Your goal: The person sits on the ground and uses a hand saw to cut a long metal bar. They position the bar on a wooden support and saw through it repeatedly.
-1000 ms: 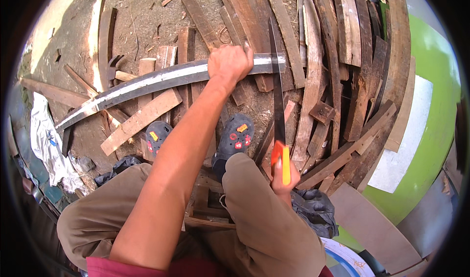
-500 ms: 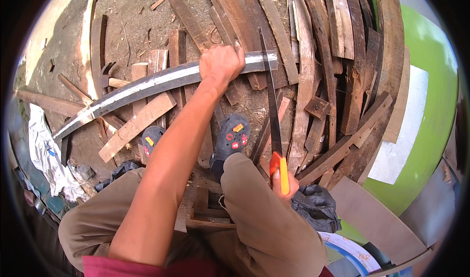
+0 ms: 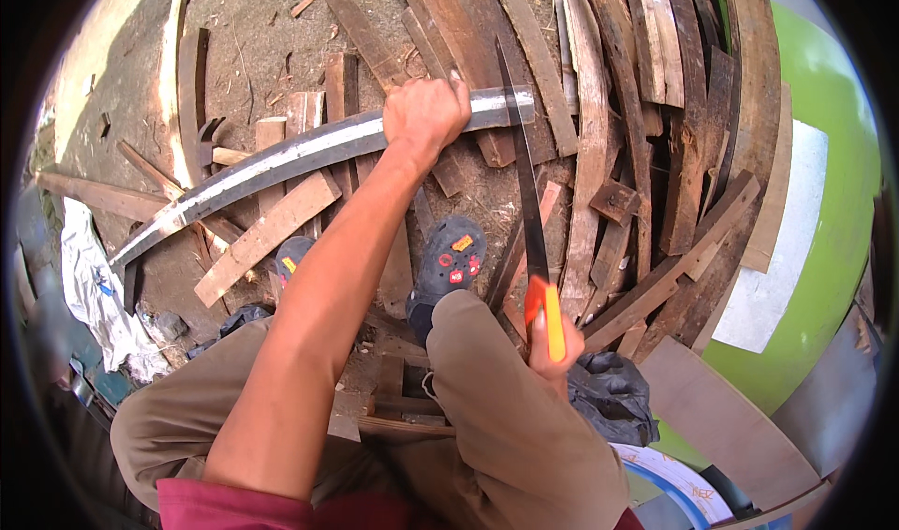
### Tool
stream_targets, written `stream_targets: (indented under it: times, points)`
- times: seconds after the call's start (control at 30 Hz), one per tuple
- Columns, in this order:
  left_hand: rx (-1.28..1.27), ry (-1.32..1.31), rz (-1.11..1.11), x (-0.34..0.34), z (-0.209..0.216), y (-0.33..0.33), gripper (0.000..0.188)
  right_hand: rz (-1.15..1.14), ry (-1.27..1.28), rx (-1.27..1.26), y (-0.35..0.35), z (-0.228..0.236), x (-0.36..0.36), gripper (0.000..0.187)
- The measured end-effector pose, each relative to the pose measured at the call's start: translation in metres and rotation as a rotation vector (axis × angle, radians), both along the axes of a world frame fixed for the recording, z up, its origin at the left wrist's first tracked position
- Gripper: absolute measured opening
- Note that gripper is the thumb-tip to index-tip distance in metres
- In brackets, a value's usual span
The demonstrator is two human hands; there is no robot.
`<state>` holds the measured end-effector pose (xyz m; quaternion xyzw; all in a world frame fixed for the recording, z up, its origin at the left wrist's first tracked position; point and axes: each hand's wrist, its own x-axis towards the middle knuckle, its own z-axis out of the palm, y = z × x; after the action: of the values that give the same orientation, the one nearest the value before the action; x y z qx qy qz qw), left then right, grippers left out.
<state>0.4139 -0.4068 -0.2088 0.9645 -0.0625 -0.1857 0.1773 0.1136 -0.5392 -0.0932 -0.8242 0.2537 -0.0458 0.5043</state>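
My left hand (image 3: 423, 118) grips a long curved plank (image 3: 281, 160) with a pale painted face, which runs from the lower left up to the upper middle. My right hand (image 3: 548, 347) is closed on the orange and yellow handle of a hand saw (image 3: 526, 202). The saw's dark blade points away from me and crosses the plank near its right end (image 3: 506, 109), just right of my left hand. Both my feet in grey clogs (image 3: 451, 263) stand on the ground below the plank.
A heap of curved weathered boards (image 3: 646, 109) fills the upper right. Loose short planks (image 3: 267, 235) lie on the dirt at the left. White cloth (image 3: 94, 296) lies at the far left. A green wall (image 3: 824, 212) and flat panels (image 3: 721, 427) stand at the right.
The saw blade has moved forward along its length over the plank's right end. My left hand keeps its grip at the same spot on the plank.
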Motion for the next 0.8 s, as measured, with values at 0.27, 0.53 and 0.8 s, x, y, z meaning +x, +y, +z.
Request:
stream_targets:
  times: [0.27,0.53,0.8]
  points:
    - [0.007,0.009,0.05,0.0,0.0,0.01,0.064,0.139,0.018,0.213,-0.002,-0.032,0.18,0.018]
    - [0.057,0.131,0.068,0.006,0.012,0.006,0.067,0.266,-0.241,0.037,0.003,-0.073,0.144,0.029]
    - [0.022,0.014,-0.006,-0.003,0.002,0.002,0.073,0.19,0.008,0.174,-0.031,-0.027,-0.033,0.01]
